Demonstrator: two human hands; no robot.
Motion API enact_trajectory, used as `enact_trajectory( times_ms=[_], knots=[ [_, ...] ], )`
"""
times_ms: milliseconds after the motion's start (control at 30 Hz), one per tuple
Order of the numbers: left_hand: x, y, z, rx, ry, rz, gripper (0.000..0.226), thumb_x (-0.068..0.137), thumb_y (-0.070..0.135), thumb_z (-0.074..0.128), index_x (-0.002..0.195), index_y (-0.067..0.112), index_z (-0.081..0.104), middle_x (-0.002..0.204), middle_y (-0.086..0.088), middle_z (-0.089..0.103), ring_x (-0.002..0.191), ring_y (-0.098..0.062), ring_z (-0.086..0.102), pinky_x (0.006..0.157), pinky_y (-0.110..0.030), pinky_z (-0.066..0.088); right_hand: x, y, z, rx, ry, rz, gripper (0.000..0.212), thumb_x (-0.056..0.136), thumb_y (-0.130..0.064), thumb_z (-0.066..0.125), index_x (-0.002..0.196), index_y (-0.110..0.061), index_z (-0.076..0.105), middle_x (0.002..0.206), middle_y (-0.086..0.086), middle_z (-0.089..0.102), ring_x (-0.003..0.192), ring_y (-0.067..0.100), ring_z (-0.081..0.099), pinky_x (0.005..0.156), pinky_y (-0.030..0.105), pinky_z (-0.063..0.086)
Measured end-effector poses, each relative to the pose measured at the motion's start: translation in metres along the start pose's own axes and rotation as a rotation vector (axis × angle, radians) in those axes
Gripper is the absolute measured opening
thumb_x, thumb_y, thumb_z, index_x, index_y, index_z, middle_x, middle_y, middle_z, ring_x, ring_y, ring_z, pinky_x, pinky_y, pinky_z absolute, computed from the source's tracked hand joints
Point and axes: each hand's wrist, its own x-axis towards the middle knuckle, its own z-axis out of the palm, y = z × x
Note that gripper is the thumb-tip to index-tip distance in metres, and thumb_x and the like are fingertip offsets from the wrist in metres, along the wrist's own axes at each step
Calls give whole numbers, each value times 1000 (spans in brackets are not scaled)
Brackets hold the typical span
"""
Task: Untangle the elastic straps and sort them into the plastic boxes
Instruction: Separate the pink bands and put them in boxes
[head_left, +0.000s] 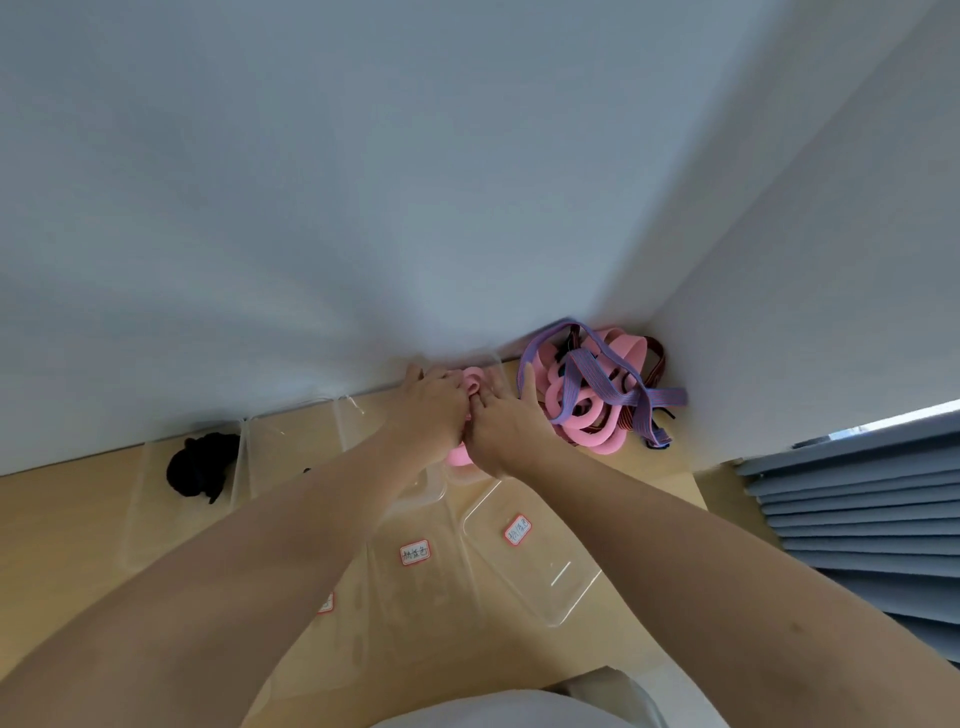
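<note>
Left hand (434, 410) curls round pink strap (471, 385) and grips it; fingertips hidden. Right hand (506, 431) meets it, thumb straight, fingers tucked behind knuckles: grip cannot tell. Strap soft, flat, looped, over clear plastic box (493, 370) at back of wooden table (67, 519); box walls barely visible. Tangled pile (597, 395) just right, in wall corner: pink loops, purple ribbed bands, dark bits unclear. Black straps (200, 467) bunched in left box (150, 499). Label (415, 552) text illegible.

4 clear boxes (280, 452) far, 3 labels (415, 552) near. 1 tangled strap pile (597, 400) far right, 1 black bundle (200, 465) far left, 1 pink strap (472, 382) separate
</note>
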Motion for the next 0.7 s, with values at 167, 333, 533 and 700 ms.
enact_trajectory(
  times_ms=[167, 333, 533, 700],
  knots=[
    [-12, 6, -23, -77, 105, -76, 43, 96, 36, 44, 138, 31, 49, 140, 11, 55, 129, -17, 48, 104, -36, 30, -22, 19, -12, -5, 188, -22, 42, 99, -19, 39, 138, -12, 54, 143, 10, 51, 134, 33, 38, 114, 55, 23],
    [-23, 24, -41, -65, 163, -110, 47, 102, 36, 42, 144, 16, 44, 154, -2, 42, 143, -22, 37, 111, -39, 29, -41, 50, -30, 27, 318, 7, 39, 104, -25, 34, 134, -12, 54, 142, 10, 52, 134, 31, 42, 114, 47, 28],
    [-24, 61, -66, -126, 152, -135, 48, 107, 36, 35, 147, 10, 42, 161, -10, 34, 148, -28, 30, 116, -42, 31, -66, 103, -52, -23, 320, 58, 45, 103, -33, 35, 132, -5, 54, 152, 18, 41, 140, 33, 35, 111, 43, 32],
    [-27, 109, -80, -160, 138, -274, 48, 106, 42, 40, 142, 11, 45, 156, -6, 41, 143, -26, 39, 104, -44, 43, -91, 147, -56, 65, 318, 57, 37, 103, -24, 34, 128, -5, 54, 144, 17, 45, 130, 33, 42, 105, 42, 38]
  ],
)
